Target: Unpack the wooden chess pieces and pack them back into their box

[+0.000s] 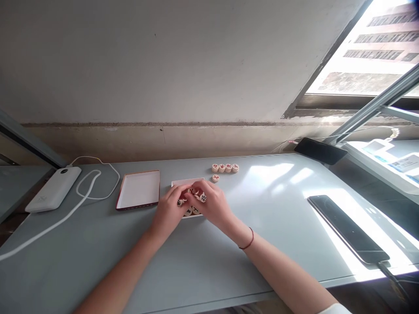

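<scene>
Game pieces (195,209), round with dark characters, are sitting inside a white-walled box (187,182) near the middle of the counter (196,279); I'm working through both hands right over it. The left hand (173,198) is coming in from the left and the right hand (213,200) from the right, fingers curving inward and nearly meeting above the pieces. Some pieces are showing between and below the fingers; whether either hand is pinching one, I'm not able to tell. Thin dark-red bracelet (252,239) is circling the right wrist.

Behind the box, slightly right, four short stacks (228,168) with red characters on top are standing side by side in a row. One single piece (215,178), also red-marked, is lying in front of the row's left end. Left of the box, a lid (138,189) is lying with its white inside facing up.

Far left, I'm seeing a white power bank (54,190) lying near a looping white cable (56,226). On the right, a phone (348,229) is lying in sunlight, its cord plugging into the near end. Farther back, a dark device (321,150) is leaning by the metal frame (376,102).
</scene>
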Demonstrator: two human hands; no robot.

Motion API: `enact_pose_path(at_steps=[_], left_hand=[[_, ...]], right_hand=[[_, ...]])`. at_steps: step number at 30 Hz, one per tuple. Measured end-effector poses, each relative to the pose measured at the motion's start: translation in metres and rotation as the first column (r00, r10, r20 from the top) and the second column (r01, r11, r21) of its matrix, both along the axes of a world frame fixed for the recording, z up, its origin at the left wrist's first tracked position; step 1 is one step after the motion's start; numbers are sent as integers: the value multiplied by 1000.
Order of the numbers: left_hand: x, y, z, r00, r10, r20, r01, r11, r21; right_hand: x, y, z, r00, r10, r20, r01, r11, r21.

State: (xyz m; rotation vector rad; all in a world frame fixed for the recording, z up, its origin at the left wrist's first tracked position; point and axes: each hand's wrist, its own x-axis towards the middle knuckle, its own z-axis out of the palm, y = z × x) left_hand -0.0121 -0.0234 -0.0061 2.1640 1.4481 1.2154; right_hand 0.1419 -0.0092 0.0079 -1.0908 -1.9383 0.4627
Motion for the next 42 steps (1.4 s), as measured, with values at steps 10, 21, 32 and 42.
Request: enact_pose_path(at_steps=[10,21,32,42], left_hand=[[-8,4,-2,995,-19,-100,16,999,-37],[-11,6,-2,988,-4,-152,3,1000,-10],[-8,10,-9,844,226,-486,-240,970,35],[-1,13,-8,886,202,-418,-221,975,5]], right_hand=[[54,48,-27,863,-377,337,419,906,-58],[58,54,-41,822,-371,433,433,900,-50],[38,36,-21,927,-259,270,288,955,-73],[22,28,-22,962,-77,264,151,950,-275]])
